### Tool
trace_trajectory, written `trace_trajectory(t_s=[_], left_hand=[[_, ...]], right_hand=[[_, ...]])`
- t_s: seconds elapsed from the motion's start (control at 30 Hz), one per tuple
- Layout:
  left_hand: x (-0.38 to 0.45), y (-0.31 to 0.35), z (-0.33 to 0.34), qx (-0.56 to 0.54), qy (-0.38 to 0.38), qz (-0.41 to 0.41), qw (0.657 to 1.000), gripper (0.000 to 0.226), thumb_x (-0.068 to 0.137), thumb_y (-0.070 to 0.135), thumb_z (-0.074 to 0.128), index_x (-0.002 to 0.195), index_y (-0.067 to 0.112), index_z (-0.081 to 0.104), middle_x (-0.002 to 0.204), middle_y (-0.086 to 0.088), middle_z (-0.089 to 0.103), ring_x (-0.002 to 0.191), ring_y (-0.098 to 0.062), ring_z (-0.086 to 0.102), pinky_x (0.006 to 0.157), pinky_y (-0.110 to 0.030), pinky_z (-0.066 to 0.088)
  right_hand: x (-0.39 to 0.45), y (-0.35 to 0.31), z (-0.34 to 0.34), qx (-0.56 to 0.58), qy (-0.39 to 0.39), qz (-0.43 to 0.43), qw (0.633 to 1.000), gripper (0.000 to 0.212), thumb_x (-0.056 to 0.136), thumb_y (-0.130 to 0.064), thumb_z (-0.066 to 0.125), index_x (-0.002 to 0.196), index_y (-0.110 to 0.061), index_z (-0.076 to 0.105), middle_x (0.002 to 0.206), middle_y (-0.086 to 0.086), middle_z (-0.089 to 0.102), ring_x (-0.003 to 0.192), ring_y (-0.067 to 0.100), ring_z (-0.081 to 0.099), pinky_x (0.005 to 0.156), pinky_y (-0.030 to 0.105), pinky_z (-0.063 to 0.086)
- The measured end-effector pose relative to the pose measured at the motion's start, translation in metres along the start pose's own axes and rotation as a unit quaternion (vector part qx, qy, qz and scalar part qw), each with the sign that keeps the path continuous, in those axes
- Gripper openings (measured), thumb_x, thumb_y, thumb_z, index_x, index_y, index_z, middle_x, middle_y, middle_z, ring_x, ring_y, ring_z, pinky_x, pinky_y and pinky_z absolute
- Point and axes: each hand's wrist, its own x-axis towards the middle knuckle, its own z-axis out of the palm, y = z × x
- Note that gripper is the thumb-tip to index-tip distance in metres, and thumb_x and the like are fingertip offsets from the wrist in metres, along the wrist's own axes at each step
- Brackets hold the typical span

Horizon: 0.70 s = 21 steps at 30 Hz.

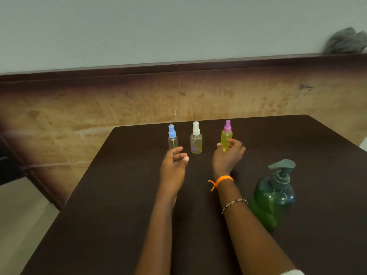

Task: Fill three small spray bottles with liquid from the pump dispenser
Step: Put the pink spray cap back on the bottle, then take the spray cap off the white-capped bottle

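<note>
Three small spray bottles stand in a row near the far edge of the dark table [119, 215]. The blue-capped bottle [172, 137] is on the left, the white-capped bottle [196, 138] in the middle, the purple-capped bottle [226, 135] on the right, full of yellow-green liquid. My right hand [228, 155] grips the lower part of the purple-capped bottle with curled fingers. Just in front of the blue-capped bottle hovers my left hand [174, 161], fingers relaxed and holding nothing. The green pump dispenser [275, 193] stands upright to the right of my right forearm.
A wooden wall panel [99, 108] runs behind the table. A grey cloth [347, 41] lies on the ledge at the top right. Pale floor shows to the left of the table.
</note>
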Motion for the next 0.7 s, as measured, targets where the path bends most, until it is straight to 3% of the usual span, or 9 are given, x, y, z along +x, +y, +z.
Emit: trace_trajectory(t_s=[0.1,0.2,0.3,0.47,0.57,0.7], left_hand=[[-0.002,0.0,0.001,-0.001,-0.001,-0.004,1.0,0.031,0.091,0.008,0.055,0.119,0.02,0.054,0.105,0.004,0.063,0.093,-0.001,0.057,0.071,-0.012,0.041],[-0.003,0.0,-0.002,0.002,-0.001,-0.007,1.0,0.031,0.091,0.007,0.054,0.119,0.019,0.054,0.105,0.004,0.062,0.093,-0.001,0.057,0.073,-0.012,0.041],[-0.002,0.0,-0.006,0.008,0.003,-0.008,1.0,0.031,0.092,0.006,0.052,0.119,0.02,0.055,0.106,0.003,0.063,0.098,-0.006,0.058,0.074,-0.013,0.041],[-0.007,0.006,-0.015,0.012,0.001,0.002,1.0,0.028,0.094,0.005,0.046,0.116,0.02,0.056,0.106,0.002,0.062,0.099,-0.009,0.058,0.078,-0.015,0.042],[-0.015,0.015,-0.016,0.002,-0.001,0.016,1.0,0.026,0.095,0.006,0.046,0.113,0.021,0.058,0.108,0.003,0.062,0.101,-0.009,0.058,0.084,-0.016,0.043],[-0.032,0.034,-0.004,-0.008,0.0,0.045,0.999,0.025,0.093,0.006,0.051,0.104,0.027,0.058,0.11,0.005,0.06,0.094,0.0,0.057,0.073,-0.008,0.043]], right_hand=[[-0.017,0.001,0.004,0.008,-0.075,-0.056,0.996,0.035,0.077,0.005,0.07,0.109,-0.001,0.056,0.106,0.007,0.049,0.099,0.027,0.053,0.092,0.043,0.044],[-0.012,-0.001,0.023,-0.035,-0.238,-0.037,0.97,0.064,0.076,0.006,0.07,0.134,-0.002,0.044,0.13,0.011,0.05,0.124,0.026,0.047,0.105,0.038,0.038],[-0.003,-0.004,0.037,-0.074,-0.321,-0.012,0.944,0.077,0.076,-0.001,0.074,0.143,-0.006,0.035,0.141,0.012,0.047,0.131,0.027,0.043,0.109,0.037,0.034],[-0.004,-0.005,0.033,-0.087,-0.303,-0.017,0.949,0.041,0.078,-0.01,0.074,0.114,-0.005,0.055,0.113,0.013,0.065,0.107,0.031,0.058,0.087,0.037,0.045],[-0.018,-0.012,0.02,-0.046,-0.291,-0.016,0.955,0.039,0.078,-0.016,0.076,0.111,-0.006,0.056,0.109,0.01,0.065,0.103,0.027,0.06,0.087,0.037,0.047],[-0.04,-0.032,-0.012,0.012,-0.29,-0.067,0.955,0.037,0.073,-0.035,0.075,0.101,-0.021,0.055,0.098,-0.003,0.064,0.098,0.023,0.061,0.088,0.045,0.048]])
